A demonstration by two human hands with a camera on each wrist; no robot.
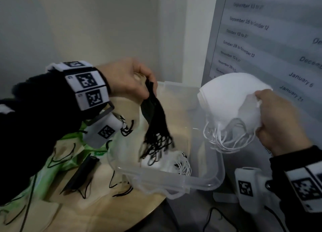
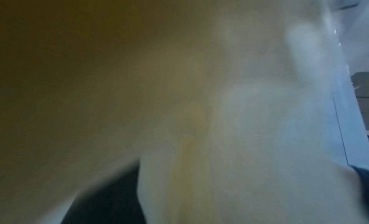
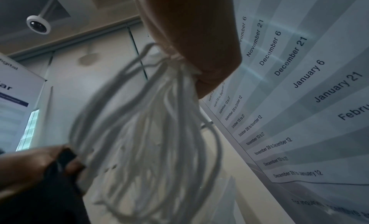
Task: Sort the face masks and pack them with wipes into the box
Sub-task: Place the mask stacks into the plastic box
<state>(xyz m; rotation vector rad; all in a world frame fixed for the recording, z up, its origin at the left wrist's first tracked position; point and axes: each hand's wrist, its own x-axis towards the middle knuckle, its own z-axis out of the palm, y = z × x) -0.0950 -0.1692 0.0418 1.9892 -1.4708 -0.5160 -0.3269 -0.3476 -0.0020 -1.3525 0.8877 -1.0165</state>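
Observation:
My left hand [image 1: 148, 92] grips a stack of black masks [image 1: 153, 113] by one end. Their black ear loops dangle over the clear plastic box [image 1: 174, 176]. A beige piece shows under the same fingers. My right hand [image 1: 259, 115] holds a stack of white masks [image 1: 230, 95] above the box's right side, white loops [image 1: 226, 141] hanging down. More white masks [image 1: 176, 163] lie inside the box. In the right wrist view the white loops [image 3: 149, 132] fill the middle and the black masks [image 3: 49, 195] sit at lower left. The left wrist view is a blur.
A green wipes pack [image 1: 57, 167] lies on the round wooden table [image 1: 122, 214] left of the box, with beige masks with black loops and a flat black stack [image 1: 81, 172] on it. A poster of dates [image 1: 261, 40] stands close on the right.

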